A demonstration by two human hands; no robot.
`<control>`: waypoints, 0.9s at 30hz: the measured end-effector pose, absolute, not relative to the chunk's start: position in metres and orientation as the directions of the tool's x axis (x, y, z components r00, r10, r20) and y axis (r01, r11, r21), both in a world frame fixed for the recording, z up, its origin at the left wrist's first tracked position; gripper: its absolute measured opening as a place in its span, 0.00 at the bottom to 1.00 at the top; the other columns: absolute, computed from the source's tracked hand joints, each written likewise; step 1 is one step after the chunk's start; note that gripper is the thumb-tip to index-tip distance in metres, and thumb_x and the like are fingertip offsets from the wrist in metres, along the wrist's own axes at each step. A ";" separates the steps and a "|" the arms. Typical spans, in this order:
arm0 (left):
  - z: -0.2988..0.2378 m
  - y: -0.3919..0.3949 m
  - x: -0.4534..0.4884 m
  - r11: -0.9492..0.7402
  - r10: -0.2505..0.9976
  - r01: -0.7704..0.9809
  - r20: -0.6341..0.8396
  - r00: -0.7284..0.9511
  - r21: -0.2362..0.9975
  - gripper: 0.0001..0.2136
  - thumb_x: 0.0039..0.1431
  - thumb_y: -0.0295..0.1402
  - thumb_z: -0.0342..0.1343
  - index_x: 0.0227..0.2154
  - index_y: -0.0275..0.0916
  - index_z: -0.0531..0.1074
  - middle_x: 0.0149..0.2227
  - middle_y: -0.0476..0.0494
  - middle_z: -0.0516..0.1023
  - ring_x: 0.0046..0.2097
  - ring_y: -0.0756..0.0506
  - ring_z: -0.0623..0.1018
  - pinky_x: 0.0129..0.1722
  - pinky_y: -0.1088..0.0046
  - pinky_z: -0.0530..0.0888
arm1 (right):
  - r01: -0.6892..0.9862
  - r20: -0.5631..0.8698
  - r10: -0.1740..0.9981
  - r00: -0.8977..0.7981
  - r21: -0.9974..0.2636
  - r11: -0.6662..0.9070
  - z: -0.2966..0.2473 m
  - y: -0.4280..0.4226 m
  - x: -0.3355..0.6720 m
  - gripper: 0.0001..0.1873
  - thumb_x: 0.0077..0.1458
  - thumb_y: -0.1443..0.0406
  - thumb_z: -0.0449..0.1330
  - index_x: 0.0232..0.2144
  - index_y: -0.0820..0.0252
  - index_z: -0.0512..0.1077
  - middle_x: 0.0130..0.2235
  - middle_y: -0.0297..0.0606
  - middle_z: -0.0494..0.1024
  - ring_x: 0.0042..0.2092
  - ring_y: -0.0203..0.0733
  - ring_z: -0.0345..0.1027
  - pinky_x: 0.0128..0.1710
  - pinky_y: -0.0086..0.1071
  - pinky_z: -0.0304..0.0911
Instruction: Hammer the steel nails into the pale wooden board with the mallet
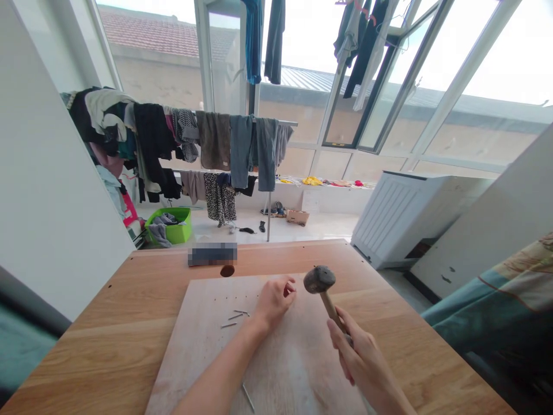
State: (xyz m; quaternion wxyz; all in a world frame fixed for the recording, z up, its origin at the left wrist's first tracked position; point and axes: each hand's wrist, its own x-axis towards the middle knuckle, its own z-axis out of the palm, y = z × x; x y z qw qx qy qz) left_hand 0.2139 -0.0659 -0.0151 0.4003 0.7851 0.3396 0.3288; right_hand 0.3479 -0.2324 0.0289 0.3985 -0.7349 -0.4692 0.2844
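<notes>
My right hand point(360, 357) is wrapped round the wooden handle of a hammer point(320, 280), whose dark round head is raised just above a pale wooden board point(203, 346). My left hand point(275, 298) rests on the board left of the hammer head, fingers pinched together; what they pinch is too small to make out. Loose nails point(235, 317) lie on the board left of my left wrist, and one more nail point(247, 397) lies near the board's front. Several small nail heads dot the board's far left part.
The board lies on a wooden table point(121, 323) with a round hole point(227, 270) near its far edge. Beyond stand a laundry rack point(194, 144) full of clothes, a green basket point(170, 226) and a white cabinet point(401, 216). A patterned cloth point(505, 288) is at the right.
</notes>
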 end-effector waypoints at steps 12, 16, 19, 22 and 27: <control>0.001 -0.064 0.205 -0.484 0.773 0.318 0.229 0.591 0.815 0.18 0.50 0.27 0.58 0.47 0.35 0.72 0.43 0.42 0.78 0.33 0.48 0.76 0.36 0.73 0.74 | 0.486 0.000 0.926 0.378 -0.851 -0.198 0.018 -0.238 0.335 0.33 0.62 0.46 0.46 0.56 0.63 0.67 0.21 0.25 0.65 0.13 0.31 0.56 0.11 0.25 0.54; 0.035 -0.066 0.166 -0.627 0.667 0.460 0.128 0.734 0.629 0.10 0.52 0.30 0.56 0.38 0.38 0.74 0.43 0.43 0.73 0.37 0.46 0.76 0.40 0.71 0.73 | 0.527 -0.008 0.945 0.326 -0.828 -0.189 0.010 -0.251 0.336 0.32 0.61 0.45 0.49 0.54 0.60 0.72 0.22 0.30 0.72 0.14 0.35 0.63 0.13 0.26 0.61; 0.058 -0.076 0.136 -0.725 0.580 0.551 -0.066 0.812 0.414 0.08 0.47 0.33 0.60 0.32 0.40 0.73 0.42 0.43 0.72 0.39 0.42 0.76 0.39 0.67 0.73 | 0.593 0.028 0.962 0.272 -0.792 -0.145 0.001 -0.255 0.340 0.32 0.58 0.43 0.52 0.49 0.57 0.77 0.26 0.40 0.81 0.25 0.45 0.76 0.21 0.28 0.69; 0.067 -0.087 0.119 -0.793 0.536 0.549 -0.127 0.835 0.265 0.08 0.43 0.30 0.62 0.30 0.40 0.72 0.43 0.41 0.72 0.42 0.39 0.75 0.40 0.66 0.73 | 0.613 0.083 0.957 0.279 -0.782 -0.111 -0.010 -0.253 0.344 0.33 0.56 0.41 0.52 0.48 0.57 0.79 0.30 0.43 0.84 0.33 0.52 0.80 0.26 0.32 0.73; 0.062 -0.090 0.117 -0.841 0.520 0.521 -0.045 0.853 0.146 0.08 0.46 0.19 0.56 0.28 0.38 0.72 0.45 0.38 0.74 0.47 0.39 0.74 0.45 0.64 0.71 | 0.628 0.122 0.955 0.270 -0.774 -0.079 -0.018 -0.253 0.346 0.30 0.58 0.44 0.53 0.48 0.58 0.78 0.37 0.45 0.86 0.43 0.56 0.80 0.37 0.35 0.76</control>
